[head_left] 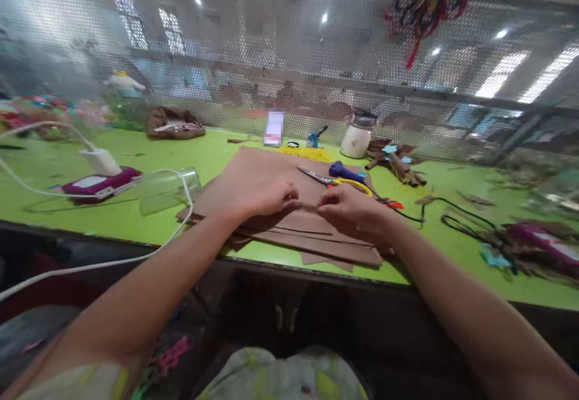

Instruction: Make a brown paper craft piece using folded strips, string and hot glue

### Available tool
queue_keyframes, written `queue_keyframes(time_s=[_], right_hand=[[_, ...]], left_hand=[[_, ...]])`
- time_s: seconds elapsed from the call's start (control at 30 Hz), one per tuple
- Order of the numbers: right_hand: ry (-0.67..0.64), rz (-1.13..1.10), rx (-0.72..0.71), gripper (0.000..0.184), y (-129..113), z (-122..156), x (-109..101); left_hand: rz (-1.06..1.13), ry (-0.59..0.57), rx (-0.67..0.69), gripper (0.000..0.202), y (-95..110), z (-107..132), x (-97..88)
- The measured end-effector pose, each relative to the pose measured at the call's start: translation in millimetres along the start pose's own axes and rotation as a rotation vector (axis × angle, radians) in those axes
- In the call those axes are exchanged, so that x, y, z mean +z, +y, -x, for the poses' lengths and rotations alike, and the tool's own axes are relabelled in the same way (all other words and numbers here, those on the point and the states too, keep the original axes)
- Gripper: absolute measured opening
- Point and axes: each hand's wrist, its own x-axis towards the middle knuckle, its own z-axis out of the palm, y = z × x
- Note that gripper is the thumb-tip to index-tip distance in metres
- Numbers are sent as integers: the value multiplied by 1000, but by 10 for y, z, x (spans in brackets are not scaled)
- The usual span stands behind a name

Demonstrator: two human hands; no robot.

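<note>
Between my two hands runs a thin brown strip [309,206], pinched at either end just above a stack of brown sheets [266,168]. My left hand [277,198] is closed on the strip's left end, with fingertips pressed together. At the other end, my right hand [347,206] grips it between thumb and fingers. Just beyond the right hand lie scissors [319,177] with a yellow handle. Beside them is a blue tool [346,171] that looks like a glue gun. Another narrow strip [303,231] rests on the sheets' near side.
On the green table [226,146] are a clear plastic cup [169,192] on its side, a purple power strip [102,184], a white jug [359,136], yellow bits [307,153] and rolled brown pieces [398,165]. A black cord [465,219] loops at right. Perforated metal [289,44] stands behind.
</note>
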Motion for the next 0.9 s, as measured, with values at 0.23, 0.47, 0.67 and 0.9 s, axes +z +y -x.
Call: queue_keyframes(time_s=[0.23, 0.47, 0.67, 0.9], right_hand=[[84, 150, -117, 14, 106, -86, 67], [109, 318, -274, 13, 88, -37, 90], [61, 537, -299, 19, -122, 120, 52], [-24, 604, -294, 16, -194, 141, 15]], left_hand=[[11, -34, 132, 25, 72, -46, 80], [-76, -23, 97, 23, 100, 6, 107], [-274, 70, 271, 27, 164, 25, 150], [-429, 85, 384, 26, 185, 95, 145]])
